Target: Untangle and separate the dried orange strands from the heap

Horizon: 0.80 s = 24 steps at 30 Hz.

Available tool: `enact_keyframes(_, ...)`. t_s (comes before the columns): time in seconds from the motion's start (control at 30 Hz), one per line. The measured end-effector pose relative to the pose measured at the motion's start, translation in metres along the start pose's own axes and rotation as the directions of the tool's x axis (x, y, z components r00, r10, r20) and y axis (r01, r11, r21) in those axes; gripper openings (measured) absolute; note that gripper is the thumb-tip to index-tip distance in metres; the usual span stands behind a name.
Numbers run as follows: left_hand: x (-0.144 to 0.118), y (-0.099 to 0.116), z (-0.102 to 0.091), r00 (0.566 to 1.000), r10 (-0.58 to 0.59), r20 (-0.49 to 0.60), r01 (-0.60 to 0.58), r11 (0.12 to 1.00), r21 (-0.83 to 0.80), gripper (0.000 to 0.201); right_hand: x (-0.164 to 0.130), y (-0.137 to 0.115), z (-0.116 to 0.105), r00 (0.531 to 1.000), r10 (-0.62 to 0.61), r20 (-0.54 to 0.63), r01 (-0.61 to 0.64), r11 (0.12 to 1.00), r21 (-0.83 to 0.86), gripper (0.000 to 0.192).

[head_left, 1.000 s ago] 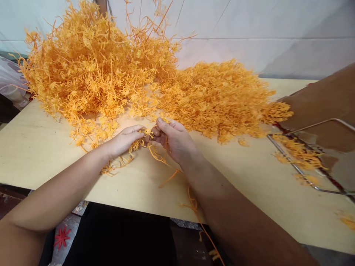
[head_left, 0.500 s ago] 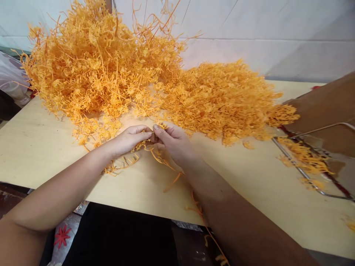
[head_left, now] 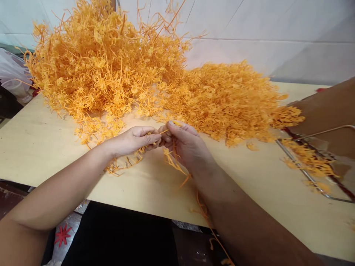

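Just below the big orange heap (head_left: 111,70), the left hand (head_left: 133,139) and right hand (head_left: 188,146) meet, both pinched shut on one orange sprig (head_left: 163,132). Advisable: grip close to the joint, pull straight apart, keeping trailing strands (head_left: 173,162) clear of the fingers.

Both forearms reach forward, left hand (head_left: 135,138) and right hand (head_left: 185,146) meeting fingertip to fingertip, grips pinched.
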<state>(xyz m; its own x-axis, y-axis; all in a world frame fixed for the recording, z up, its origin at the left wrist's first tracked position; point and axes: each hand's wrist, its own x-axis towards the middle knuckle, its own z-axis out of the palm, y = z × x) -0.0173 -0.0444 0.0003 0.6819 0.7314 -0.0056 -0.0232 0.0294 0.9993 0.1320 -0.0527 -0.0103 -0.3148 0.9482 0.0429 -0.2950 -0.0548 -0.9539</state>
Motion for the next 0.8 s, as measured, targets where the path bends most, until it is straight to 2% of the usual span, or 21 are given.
enact_keyframes(0.13, -0.007, 0.006, -0.003, 0.993, 0.033, 0.113, -0.018, 0.991, -0.13, 0.033, -0.007, -0.012, 0.005, 0.997, 0.014, 0.073, -0.021, 0.995, 0.095, 0.045)
enact_keyframes(0.2, -0.011, 0.007, -0.004, 0.982, 0.025, 0.188, 0.01, 0.982, -0.187, 0.036, -0.01, -0.023, 0.001, 0.996, -0.079, 0.04, 0.071, 0.981, 0.179, 0.047)
enact_keyframes(0.3, -0.011, 0.005, -0.003, 0.967, -0.006, 0.256, 0.059, 0.978, -0.199, 0.034, -0.012, -0.036, -0.009, 0.971, -0.222, -0.091, 0.238, 0.939, 0.249, 0.05)
enact_keyframes(0.37, -0.007, 0.001, -0.004, 0.985, -0.029, 0.172, 0.06, 0.981, -0.182, 0.027, -0.012, -0.038, -0.013, 0.978, -0.186, -0.098, 0.202, 0.956, 0.211, 0.048)
enact_keyframes(0.43, -0.002, -0.004, -0.006, 0.999, -0.029, 0.015, 0.031, 0.986, -0.166, 0.025, -0.01, -0.031, -0.012, 0.998, -0.056, -0.012, 0.057, 0.993, 0.107, 0.044)
enact_keyframes(0.5, 0.001, -0.006, -0.009, 0.992, -0.018, -0.124, 0.002, 0.992, -0.127, 0.025, -0.007, -0.021, -0.01, 0.992, 0.088, 0.085, -0.084, 0.995, -0.052, 0.038)
enact_keyframes(0.57, 0.003, -0.007, -0.011, 0.979, -0.003, -0.206, -0.006, 0.999, -0.044, 0.025, -0.005, -0.011, -0.008, 0.977, 0.184, 0.104, -0.157, 0.961, -0.227, 0.033)
enact_keyframes(0.7, 0.001, -0.006, -0.007, 0.973, -0.018, -0.232, 0.063, 0.98, 0.19, 0.032, -0.002, -0.004, -0.007, 0.973, 0.229, 0.043, -0.173, 0.835, -0.523, 0.03)
enact_keyframes(0.8, 0.001, -0.008, -0.003, 0.974, -0.069, -0.215, 0.132, 0.948, 0.291, 0.036, -0.003, -0.003, -0.005, 0.977, 0.194, 0.089, -0.099, 0.781, -0.617, 0.024)
